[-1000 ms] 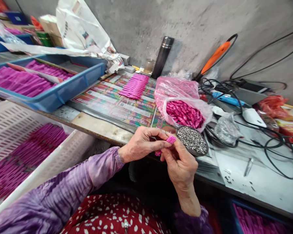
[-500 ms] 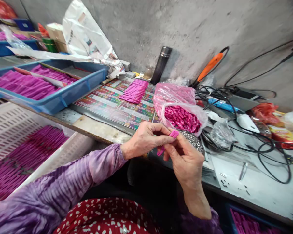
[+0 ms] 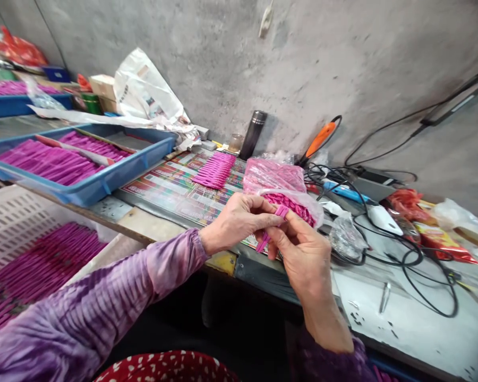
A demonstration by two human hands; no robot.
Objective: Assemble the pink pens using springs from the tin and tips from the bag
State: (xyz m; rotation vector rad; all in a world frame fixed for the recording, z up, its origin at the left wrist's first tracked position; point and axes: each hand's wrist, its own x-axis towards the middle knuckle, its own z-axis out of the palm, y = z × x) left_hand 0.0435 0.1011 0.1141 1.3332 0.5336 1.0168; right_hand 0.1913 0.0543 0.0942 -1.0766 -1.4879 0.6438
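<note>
A slim magenta plastic piece (image 3: 264, 242) is held between my two hands, over the front edge of the table. My left hand (image 3: 239, 223) pinches its upper part with thumb and fingertips. From the right, my right hand (image 3: 305, 252) grips the same piece, fingers curled round it. Just behind the hands lies an open clear bag of small magenta parts (image 3: 292, 206), partly hidden by the fingers. Further back, a row of magenta pieces (image 3: 216, 170) lies side by side on the printed mat (image 3: 167, 183).
Left: a blue tray (image 3: 83, 193) of magenta pieces, with a white perforated basket (image 3: 16, 212) below. Back: a dark flask (image 3: 254, 133) and an orange-handled tool (image 3: 321, 139). Right: tangled black cables (image 3: 406, 260), plastic bags and a small metal tool (image 3: 385, 297).
The view has tilted up and shifted, so the table items appear lower. Both hands still hold the magenta piece, which looks more upright; the dish of metal bits is now hidden behind my right hand.
</note>
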